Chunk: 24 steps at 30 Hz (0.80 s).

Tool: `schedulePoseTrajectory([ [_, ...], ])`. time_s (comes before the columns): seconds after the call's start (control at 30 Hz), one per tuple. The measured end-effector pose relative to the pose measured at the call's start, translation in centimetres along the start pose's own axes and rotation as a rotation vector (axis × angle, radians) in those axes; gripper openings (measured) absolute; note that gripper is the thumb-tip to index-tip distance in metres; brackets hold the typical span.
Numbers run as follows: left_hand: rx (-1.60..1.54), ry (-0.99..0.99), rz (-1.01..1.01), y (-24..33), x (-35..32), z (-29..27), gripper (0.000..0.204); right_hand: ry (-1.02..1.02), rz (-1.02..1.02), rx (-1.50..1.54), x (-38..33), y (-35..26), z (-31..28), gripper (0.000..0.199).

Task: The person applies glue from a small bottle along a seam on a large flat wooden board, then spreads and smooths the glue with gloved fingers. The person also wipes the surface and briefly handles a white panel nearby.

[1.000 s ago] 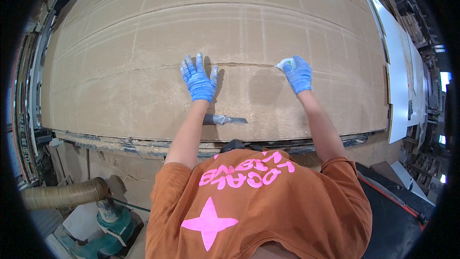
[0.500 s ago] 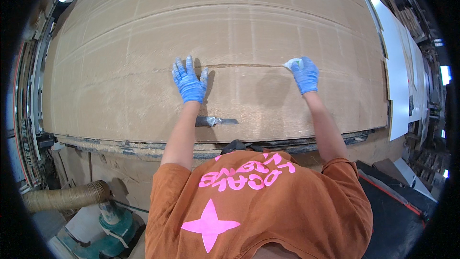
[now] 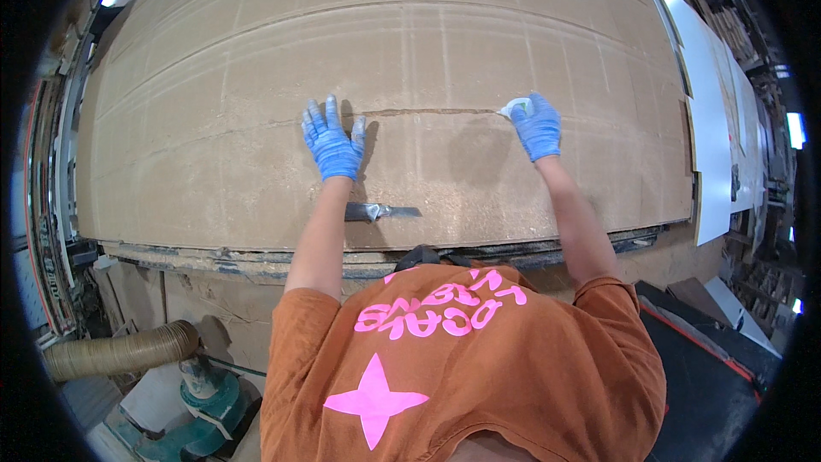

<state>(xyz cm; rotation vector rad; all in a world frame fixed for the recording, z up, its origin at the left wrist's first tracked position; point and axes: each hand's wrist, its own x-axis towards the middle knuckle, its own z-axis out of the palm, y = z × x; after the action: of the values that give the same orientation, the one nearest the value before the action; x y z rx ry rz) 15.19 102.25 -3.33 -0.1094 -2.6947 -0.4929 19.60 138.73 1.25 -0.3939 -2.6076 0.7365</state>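
— Grip first: what do the hands have?

— Starting nearest, a metal scraper lies loose on the surface beside the left forearm, with neither hand on it. Farther out, the left hand in its blue glove holds nothing; it lies flat with fingers spread, pressing the brown board just below the groove. The right hand, also gloved, is closed around a small white bottle with a green tip, whose nozzle meets the right end of that groove.

— How would you judge the bottle to handle?

— Light and soft-walled, I think, the kind that gives under a squeeze. The glove may slide on smooth plastic, so the body low down, near the nozzle, looks the surest place to hold it.

— And the board?

— It looks like stiff pressed fibre, broad and probably heavy; it would not shift under a palm. The dusty face could be slippery, and the cut edges seem crumbly, so flat pressure suits it better than pinching.

— Beyond that?

— More scored lines run across the panel, and white sheets stand at the far right.
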Motion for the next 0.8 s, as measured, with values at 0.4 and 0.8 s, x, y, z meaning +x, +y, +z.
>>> schedulePoseTrajectory([
  [0.4, 0.000, -0.004, 0.012, -0.1, 0.1, 0.2, 0.072, -0.068, 0.018, -0.035, 0.2, 2.7, -0.7, 0.034],
  [0.8, 0.025, 0.003, 0.019, -0.3, 0.1, 0.3, 0.071, -0.080, 0.085, -0.115, 0.6, 2.1, -1.9, 0.032],
])
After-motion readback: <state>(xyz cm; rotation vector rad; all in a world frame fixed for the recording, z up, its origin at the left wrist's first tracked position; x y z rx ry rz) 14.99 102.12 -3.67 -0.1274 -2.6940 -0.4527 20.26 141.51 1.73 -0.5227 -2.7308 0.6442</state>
